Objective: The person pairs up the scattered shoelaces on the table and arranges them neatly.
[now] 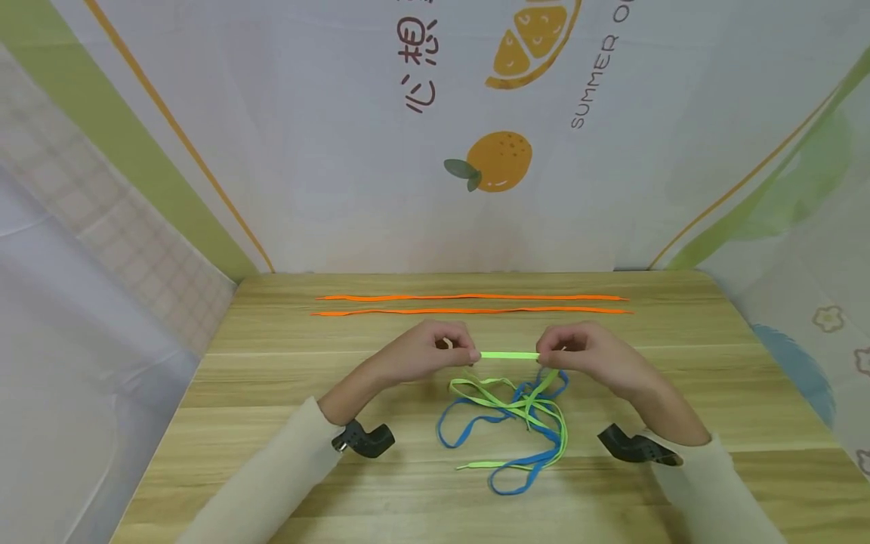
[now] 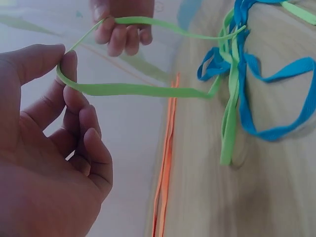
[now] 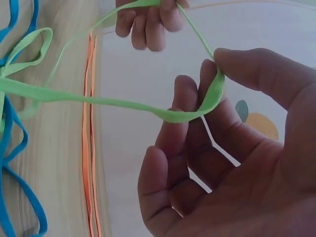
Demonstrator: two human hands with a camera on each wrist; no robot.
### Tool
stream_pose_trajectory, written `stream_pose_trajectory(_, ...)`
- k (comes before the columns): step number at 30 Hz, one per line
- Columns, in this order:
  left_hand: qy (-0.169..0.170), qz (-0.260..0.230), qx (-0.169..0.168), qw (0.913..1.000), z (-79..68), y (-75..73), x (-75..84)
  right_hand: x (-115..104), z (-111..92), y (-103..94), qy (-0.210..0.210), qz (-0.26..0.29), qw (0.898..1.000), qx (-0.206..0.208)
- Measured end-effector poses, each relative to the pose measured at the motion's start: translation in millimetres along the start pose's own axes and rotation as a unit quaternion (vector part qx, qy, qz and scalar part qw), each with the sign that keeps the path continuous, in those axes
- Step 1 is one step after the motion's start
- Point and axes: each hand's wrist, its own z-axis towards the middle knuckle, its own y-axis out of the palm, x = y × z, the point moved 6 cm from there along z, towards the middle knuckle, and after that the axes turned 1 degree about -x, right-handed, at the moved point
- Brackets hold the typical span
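A short stretch of green shoelace [image 1: 508, 355] is held taut between both hands, above the table. My left hand [image 1: 438, 349] pinches it between thumb and forefinger; in the left wrist view the lace [image 2: 133, 90] bends round the fingertip and runs back to the pile. My right hand [image 1: 584, 349] pinches the other end of the stretch with thumb and forefinger, and from there the lace [image 3: 123, 102] hangs back down in the right wrist view. Below the hands lies a loose tangle of green lace and blue shoelace [image 1: 523, 487].
Two orange shoelaces [image 1: 476, 296] lie straight and roughly parallel along the far part of the wooden table [image 1: 272, 431]. Behind the table hangs a white cloth [image 1: 340, 166] printed with fruit and lettering. Black wrist mounts [image 1: 367, 440] sit on both sleeves.
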Motion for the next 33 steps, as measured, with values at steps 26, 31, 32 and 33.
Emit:
stream_pose_trajectory(26, 0.007, -0.042, 0.040, 0.9983, -33.3, -46.2, -13.7, 27.6, -27.2, -60.2, 0.016, 0.120, 0.989, 0.080)
stream_pose_trajectory(31, -0.022, -0.039, 0.053, 0.9976, -41.5, -55.2, -22.7, 42.4, -35.3, -74.0, 0.006, 0.174, 0.982, 0.075)
stream_pose_trajectory(32, -0.027, -0.036, 0.057, 0.9974, -43.7, -57.9, -24.4, 45.5, -37.0, -76.4, 0.006, 0.181, 0.981, 0.073)
stream_pose_trajectory(33, -0.036, -0.035, 0.062, 0.9968, -46.2, -60.6, -26.3, 48.6, -38.7, -78.8, 0.009, 0.186, 0.980, 0.072)
